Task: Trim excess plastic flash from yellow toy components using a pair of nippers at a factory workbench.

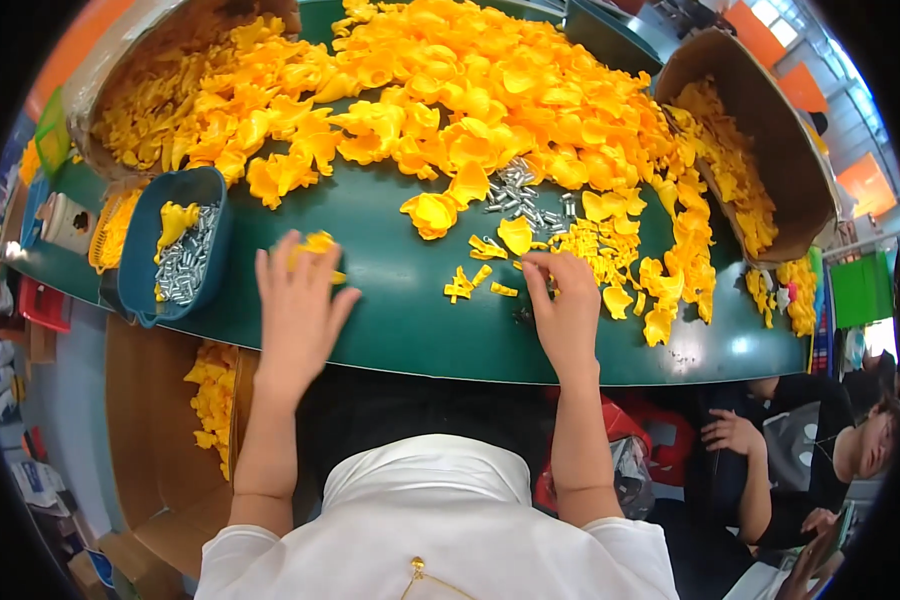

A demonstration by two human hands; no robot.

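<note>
My left hand (302,305) is over the green tabletop (400,335), fingers stretched out and spread. A yellow plastic piece (320,243) lies under its fingertips, partly hidden by them. My right hand (568,310) is closed in a pinch at the edge of a cluster of small yellow pieces (600,245). What its fingers hold, if anything, is hidden. Several loose small yellow pieces (459,285) lie just left of it. Beyond it are silver metal cylinders (515,190) in a loose pile and a yellow petal-shaped shell (515,236).
A large heap of yellow shells (530,85) covers the table's far side. Cardboard boxes of yellow parts stand at left (120,80) and right (800,170). A blue basket (220,205) at left holds metal cylinders. Another person (735,435) sits at the lower right.
</note>
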